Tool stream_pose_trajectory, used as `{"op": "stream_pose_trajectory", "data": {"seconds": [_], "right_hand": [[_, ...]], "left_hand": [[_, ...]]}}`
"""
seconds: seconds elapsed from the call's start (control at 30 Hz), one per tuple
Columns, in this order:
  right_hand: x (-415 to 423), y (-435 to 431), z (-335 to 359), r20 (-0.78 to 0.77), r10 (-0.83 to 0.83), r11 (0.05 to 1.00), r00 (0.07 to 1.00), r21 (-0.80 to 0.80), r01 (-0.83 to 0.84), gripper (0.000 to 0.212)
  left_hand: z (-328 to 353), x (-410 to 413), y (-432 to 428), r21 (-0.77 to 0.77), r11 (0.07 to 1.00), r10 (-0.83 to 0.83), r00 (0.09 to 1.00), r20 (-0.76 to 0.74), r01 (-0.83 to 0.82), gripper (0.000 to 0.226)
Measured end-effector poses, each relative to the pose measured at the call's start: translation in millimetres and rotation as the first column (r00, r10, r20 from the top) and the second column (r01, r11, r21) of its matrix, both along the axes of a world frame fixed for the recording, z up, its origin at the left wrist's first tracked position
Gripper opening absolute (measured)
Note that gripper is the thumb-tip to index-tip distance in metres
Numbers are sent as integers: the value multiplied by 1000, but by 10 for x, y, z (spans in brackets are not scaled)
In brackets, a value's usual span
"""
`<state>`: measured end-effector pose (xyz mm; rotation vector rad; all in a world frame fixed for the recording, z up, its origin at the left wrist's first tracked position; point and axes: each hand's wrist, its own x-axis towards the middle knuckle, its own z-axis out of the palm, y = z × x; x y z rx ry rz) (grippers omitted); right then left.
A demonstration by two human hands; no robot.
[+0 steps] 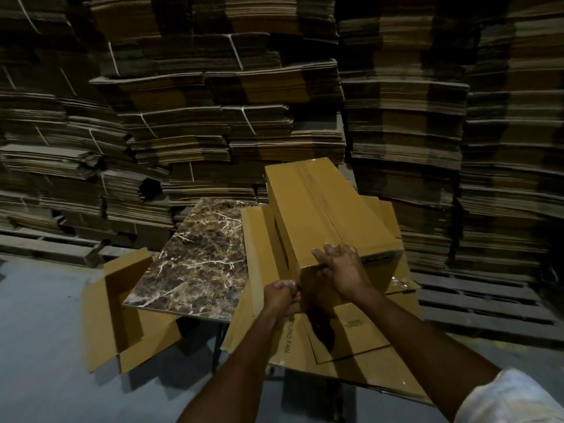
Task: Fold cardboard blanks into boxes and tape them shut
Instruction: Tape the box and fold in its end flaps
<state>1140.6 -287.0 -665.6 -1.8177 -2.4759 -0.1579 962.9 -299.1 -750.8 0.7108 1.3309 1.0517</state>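
Closest to the camera, a white sleeve (512,395) covers the right upper arm, and both bare forearms reach forward to a long cardboard box (320,209). The right hand (338,267) lies spread over the box's near top edge, fingers fairly straight and pressing down. The left hand (282,293) is clenched at the lower left edge of the box's near end, gripping the cardboard there. The box lies lengthwise, pointing away from the person, on flat blanks (366,370) printed with "LING FAN", which rest on a marble-patterned tabletop (207,254). An opened box (122,315) stands on the grey floor (39,331) at left. Wooden pallets (476,303) lie to the right, and tall stacks of flattened cardboard (213,102) fill the background.
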Motion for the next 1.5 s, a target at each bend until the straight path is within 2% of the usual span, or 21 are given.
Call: {"op": "stream_pose_trajectory", "data": {"seconds": [0.27,0.43,0.57,0.77,0.87,1.03,1.17,1.23,1.3,1.37,1.43,1.5], "right_hand": [[-425,-5,24,20,-50,999,999,7,50,54],[-549,-31,-21,56,-117,993,992,17,116,54],[-597,-38,4,67,-153,988,986,-7,154,55],[-503,-44,0,-17,-171,985,985,-2,171,54],[-487,-80,-15,-71,-179,984,981,-3,179,54],[-584,-135,-17,-121,-198,980,973,5,200,54],[-794,-165,-25,-117,-232,971,966,38,238,56],[-866,-177,-52,-120,-266,963,957,19,270,56],[-942,-191,-81,-147,-278,960,949,-17,279,62],[-1049,-219,-104,-221,-269,963,937,-34,268,63],[-1142,-221,-137,-292,-275,960,916,-37,276,54],[-1199,-219,-141,-417,-291,951,861,-28,308,41]], "left_hand": [[65,-392,105,-57,998,-22,997,69,26,9],[20,-498,231,-70,991,-111,991,71,116,12],[-9,-355,227,-117,978,-169,984,47,173,26],[157,-442,91,79,952,-297,955,22,295,23],[285,-605,28,182,935,-310,951,8,304,23],[645,-752,16,325,879,-311,936,-163,349,22],[826,-686,-26,375,881,-239,955,-174,288,19],[850,-664,-50,418,857,-218,947,-235,301,23],[880,-666,-47,492,791,-214,918,-334,363,26],[897,-672,32,560,694,-154,853,-499,453,25],[890,-690,143,571,618,-62,757,-650,540,22],[855,-731,179,597,591,-27,753,-658,542,16]]}}
